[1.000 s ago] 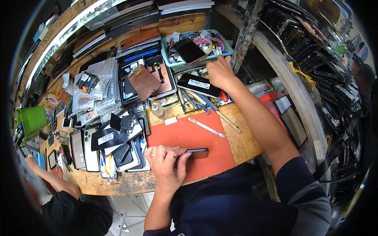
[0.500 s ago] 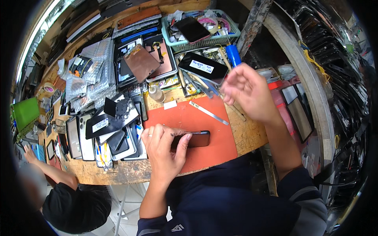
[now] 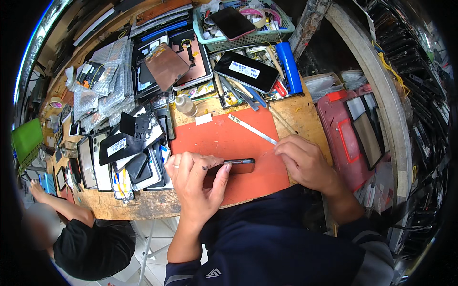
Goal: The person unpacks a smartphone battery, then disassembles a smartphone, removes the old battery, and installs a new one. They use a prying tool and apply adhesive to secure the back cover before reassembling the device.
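Observation:
My left hand grips a dark smartphone, which stands tilted on its long side over the red-orange mat. Thumb and fingers close on the phone's left end, hiding that part. My right hand hovers by the mat's right edge, to the right of the phone. Its thumb and fingertips are pinched together; something thin and faint may stick out from them, but I cannot make out what. A slim metal strip lies slantwise on the mat between the phone and the tools, its lower end close to my right fingertips.
Phones and phone parts are piled left of the mat. A small clear bottle stands behind it. Farther back are a labelled black phone, a blue cylinder and a green basket. Another person sits at lower left.
My right hand has come down from beside the blue cylinder and tools to the mat's right edge. My left hand still holds the phone in nearly the same place.

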